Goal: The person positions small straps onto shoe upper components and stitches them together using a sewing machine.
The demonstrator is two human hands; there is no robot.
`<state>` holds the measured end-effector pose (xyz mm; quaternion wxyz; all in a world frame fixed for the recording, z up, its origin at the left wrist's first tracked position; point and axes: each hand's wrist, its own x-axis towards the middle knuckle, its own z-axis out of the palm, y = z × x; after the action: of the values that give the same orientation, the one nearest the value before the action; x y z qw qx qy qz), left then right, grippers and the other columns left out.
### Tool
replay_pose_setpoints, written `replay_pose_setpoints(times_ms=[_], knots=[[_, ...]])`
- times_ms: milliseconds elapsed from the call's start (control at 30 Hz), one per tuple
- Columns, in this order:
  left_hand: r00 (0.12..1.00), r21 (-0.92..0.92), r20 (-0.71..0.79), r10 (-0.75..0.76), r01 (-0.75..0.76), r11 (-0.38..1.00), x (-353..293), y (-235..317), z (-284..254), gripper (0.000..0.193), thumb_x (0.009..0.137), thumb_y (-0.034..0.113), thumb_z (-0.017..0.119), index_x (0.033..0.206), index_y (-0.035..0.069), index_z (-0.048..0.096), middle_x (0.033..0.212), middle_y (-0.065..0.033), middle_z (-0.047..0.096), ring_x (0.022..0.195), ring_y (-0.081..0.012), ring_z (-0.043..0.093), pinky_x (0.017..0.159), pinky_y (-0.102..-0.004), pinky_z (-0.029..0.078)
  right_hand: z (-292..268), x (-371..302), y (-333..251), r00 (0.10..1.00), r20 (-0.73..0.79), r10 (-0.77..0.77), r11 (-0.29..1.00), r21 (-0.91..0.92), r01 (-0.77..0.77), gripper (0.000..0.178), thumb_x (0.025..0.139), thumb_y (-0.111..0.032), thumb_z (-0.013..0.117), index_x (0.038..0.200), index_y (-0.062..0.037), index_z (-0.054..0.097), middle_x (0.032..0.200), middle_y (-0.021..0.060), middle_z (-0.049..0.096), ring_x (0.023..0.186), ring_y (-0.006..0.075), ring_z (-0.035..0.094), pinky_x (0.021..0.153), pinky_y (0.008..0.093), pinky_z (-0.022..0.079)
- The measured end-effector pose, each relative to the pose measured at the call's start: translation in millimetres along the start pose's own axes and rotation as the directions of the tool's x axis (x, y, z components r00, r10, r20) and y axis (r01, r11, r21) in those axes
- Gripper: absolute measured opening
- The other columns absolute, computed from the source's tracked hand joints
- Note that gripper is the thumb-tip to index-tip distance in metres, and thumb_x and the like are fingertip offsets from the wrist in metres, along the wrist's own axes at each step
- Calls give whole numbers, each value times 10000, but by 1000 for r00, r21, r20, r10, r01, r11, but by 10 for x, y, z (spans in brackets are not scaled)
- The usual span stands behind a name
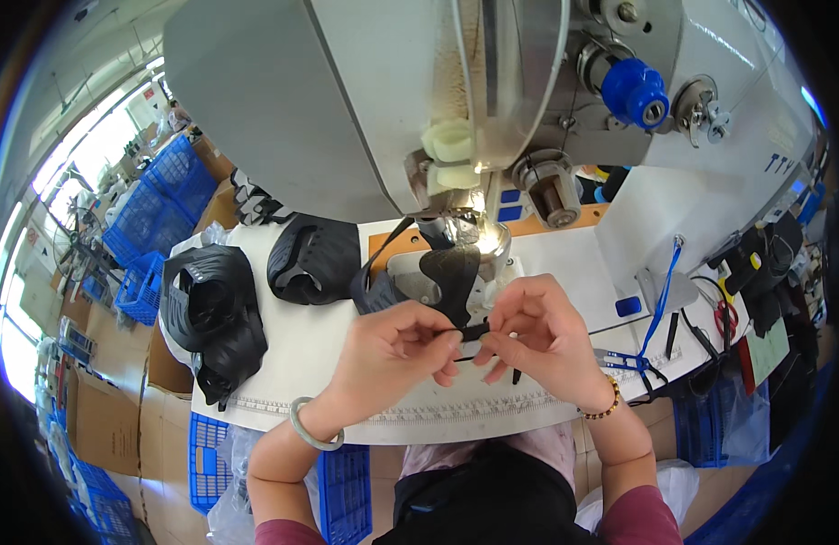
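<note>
Both my hands meet in front of a sewing machine (283,100). A short black strip (475,332) runs between their fingertips. My left hand (397,350) pinches one end of it between thumb and fingers. The other end is in the pinch of my right hand (548,343), whose outer fingers are curled. Just beyond the hands, a black curved piece (454,277) lies by the lit needle area, partly covered by my left fingers. What it joins to is hidden.
Black moulded pieces (315,259) and a stacked pair (210,309) lie left on the white table (283,368). At the right are blue-handled thread snips (624,361) on a blue cord and red-handled scissors (726,318). Blue crates (345,490) stand below the table.
</note>
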<state>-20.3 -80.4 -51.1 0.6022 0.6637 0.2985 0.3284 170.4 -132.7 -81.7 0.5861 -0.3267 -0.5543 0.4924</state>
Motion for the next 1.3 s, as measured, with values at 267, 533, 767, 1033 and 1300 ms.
replay_pose_setpoints(times_ms=[267, 533, 767, 1033, 1300], knots=[[973, 8, -215, 85, -85, 996, 211, 252, -370, 128, 840, 50, 593, 883, -70, 584, 701, -114, 623, 542, -143, 597, 459, -234, 492, 191, 214, -72, 970, -36, 239, 956, 181, -229, 329, 897, -155, 540, 1157, -31, 381, 978, 125, 546, 653, 139, 648, 353, 212, 461], [989, 56, -135, -67, 75, 996, 467, 206, -255, 131, 822, 85, 607, 805, -45, 599, 658, -74, 611, 456, -83, 537, 374, -171, 391, 123, 348, 391, 968, -249, -30, 999, -43, 20, 177, 845, 23, 570, 883, -28, 404, 758, 3, 493, 490, -29, 398, 406, 170, 276], [981, 41, -111, -158, 164, 986, 600, 154, -296, 187, 826, 152, 618, 823, -34, 601, 712, -84, 625, 465, -53, 524, 352, -158, 320, 124, 324, 383, 967, -244, -75, 995, -78, 57, 190, 844, 10, 580, 878, -26, 396, 786, 29, 549, 511, -10, 473, 414, 167, 329], [970, 23, -115, -215, 219, 975, 661, 184, -319, 188, 821, 131, 600, 836, -57, 593, 698, -83, 612, 439, -53, 506, 343, -164, 304, 112, 292, 436, 954, -193, -230, 861, -497, 107, 443, 816, -12, 614, 1233, -66, 471, 766, 66, 551, 474, 57, 472, 436, 209, 380], [971, 90, -104, -214, 224, 971, 686, 159, -364, 212, 823, 141, 593, 849, -70, 581, 690, -72, 602, 433, -46, 496, 334, -166, 300, 134, 307, 456, 902, -117, -415, 700, -674, 235, 477, 800, -10, 623, 1251, -77, 481, 724, 60, 491, 471, 108, 433, 445, 245, 384]])
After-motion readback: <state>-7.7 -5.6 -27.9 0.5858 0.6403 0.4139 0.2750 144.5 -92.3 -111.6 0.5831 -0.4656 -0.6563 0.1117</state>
